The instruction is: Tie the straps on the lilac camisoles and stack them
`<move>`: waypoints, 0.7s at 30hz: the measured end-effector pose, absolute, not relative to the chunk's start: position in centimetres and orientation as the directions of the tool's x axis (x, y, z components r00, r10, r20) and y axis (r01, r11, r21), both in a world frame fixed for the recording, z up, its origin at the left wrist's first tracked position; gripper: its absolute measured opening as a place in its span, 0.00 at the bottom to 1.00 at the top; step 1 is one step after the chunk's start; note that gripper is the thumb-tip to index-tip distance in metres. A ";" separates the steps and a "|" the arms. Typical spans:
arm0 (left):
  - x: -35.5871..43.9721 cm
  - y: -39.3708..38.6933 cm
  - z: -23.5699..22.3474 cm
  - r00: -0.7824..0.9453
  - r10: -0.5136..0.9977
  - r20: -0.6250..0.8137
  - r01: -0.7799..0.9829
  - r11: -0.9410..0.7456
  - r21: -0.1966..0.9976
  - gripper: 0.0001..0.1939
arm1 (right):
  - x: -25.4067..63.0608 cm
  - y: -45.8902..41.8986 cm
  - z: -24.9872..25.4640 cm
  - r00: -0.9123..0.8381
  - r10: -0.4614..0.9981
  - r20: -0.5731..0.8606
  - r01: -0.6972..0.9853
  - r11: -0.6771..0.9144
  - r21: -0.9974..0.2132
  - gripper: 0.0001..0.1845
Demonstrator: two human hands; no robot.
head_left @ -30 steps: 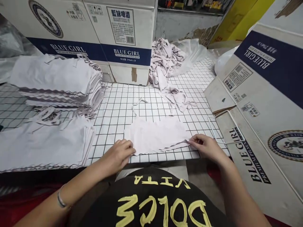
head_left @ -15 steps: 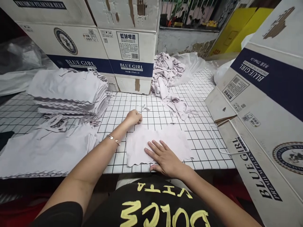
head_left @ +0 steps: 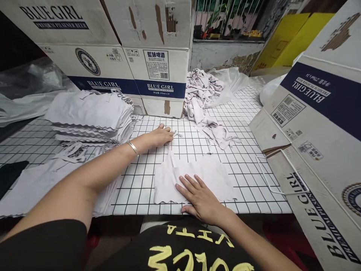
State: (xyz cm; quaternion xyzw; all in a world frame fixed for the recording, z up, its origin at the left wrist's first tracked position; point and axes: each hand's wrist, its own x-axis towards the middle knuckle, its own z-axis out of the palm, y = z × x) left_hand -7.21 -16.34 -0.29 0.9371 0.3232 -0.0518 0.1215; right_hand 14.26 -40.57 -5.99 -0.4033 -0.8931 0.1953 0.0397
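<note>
A pale lilac fabric piece (head_left: pixel 203 169) with wavy edges lies flat near the table's front edge. My right hand (head_left: pixel 199 195) rests on its lower middle, open, palm down and fingers spread. Farther up the table, my left hand (head_left: pixel 161 136) is palm down with its fingers apart. A thin pale strap (head_left: pixel 170 156) runs from the fabric's upper left corner up to my left fingers, and a bit of strip (head_left: pixel 177 134) shows just beyond them. The underside of my left hand is hidden.
Stacked pale fabric pieces (head_left: pixel 87 111) stand at the left, with another stack (head_left: pixel 34 188) in front, partly behind my left arm. Large beer cartons (head_left: pixel 160 32) rise at the back; another carton (head_left: pixel 318 124) leans at the right. Crumpled fabric (head_left: pixel 203 88) lies behind on the gridded tabletop (head_left: pixel 254 180).
My right hand went from the fabric's right corner to flat on its middle. My left hand moved from the near left corner up to the strap, then farther up, its fingers spreading.
</note>
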 end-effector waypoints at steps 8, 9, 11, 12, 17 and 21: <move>-9.2 -14.2 0.8 0.756 0.634 -0.163 0.652 -0.751 0.101 0.10 | 14.4 -40.6 -5.7 -0.665 0.741 -0.099 0.692 0.560 -0.455 0.40; -9.3 -14.1 0.7 0.683 0.727 -0.071 0.730 -0.677 0.096 0.08 | 14.5 -40.4 -5.3 -0.665 0.739 -0.105 0.686 0.549 -0.477 0.40; -9.1 -14.1 0.4 0.450 0.891 0.049 0.879 -0.452 0.153 0.07 | 14.5 -39.8 -4.2 -0.661 0.743 -0.102 0.667 0.520 -0.533 0.37; -8.8 -14.2 0.1 0.336 0.941 0.046 0.916 -0.337 0.217 0.11 | 14.5 -39.4 -3.6 -0.654 0.752 -0.084 0.653 0.505 -0.565 0.34; -6.5 -15.2 -1.8 0.191 0.969 -0.159 0.854 -0.084 0.514 0.15 | 14.3 -35.0 -1.3 -0.482 0.874 0.059 0.606 0.382 -0.698 0.15; -4.8 -16.1 -1.5 0.189 0.972 -0.137 0.736 -0.048 0.675 0.11 | 13.2 -29.6 -1.0 -0.222 0.974 -0.037 0.469 0.073 -0.880 0.08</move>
